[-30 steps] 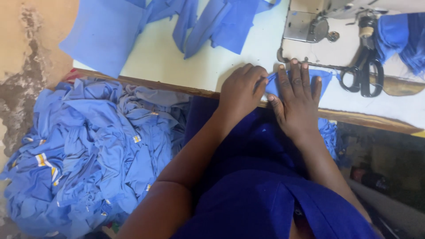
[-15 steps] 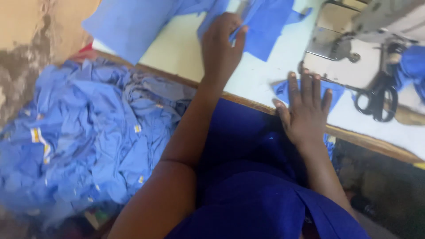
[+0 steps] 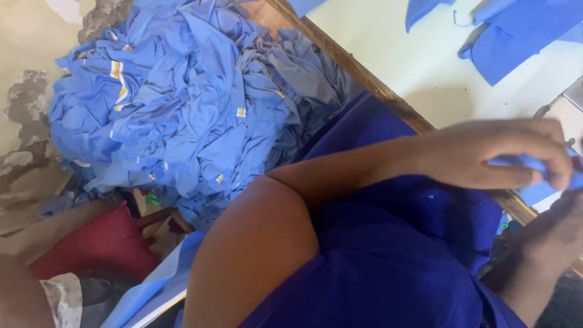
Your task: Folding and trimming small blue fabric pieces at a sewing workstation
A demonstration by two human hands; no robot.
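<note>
Holding: the left hand (image 3: 486,155) pinches a small blue fabric piece (image 3: 528,164) between thumb and fingers, its grip shut on the cloth's upper edge.
Left grip: fingers curled over the top of the piece, thumb beneath; the cloth pokes out past the fingertips toward the right edge of the view.
Right hand: the right hand (image 3: 555,234) sits just below the piece, dark and blurred at the frame's edge; whether its grip is open or has any hold on the cloth cannot be told.
Piece location: lifted in the air just over the near edge of the table (image 3: 425,79), above the person's lap, not lying flat.
Step in hand: it looks like a single cut piece has been picked up and is being brought between both hands for arranging.
Next move calls for: probably a steady two-handed hold, edges squared, and the piece laid flat on the table without letting it fold.
Table: pale top with a wooden rim; more blue cut pieces (image 3: 522,36) lie at its far side, well apart from the hands.
Lap: dark blue garment (image 3: 376,267) covers the person's knees, below the left forearm.
Floor: a large heap of blue garments (image 3: 182,103) with small yellow and white trims lies left of the table; a red cloth (image 3: 97,243) sits nearer the camera.
</note>
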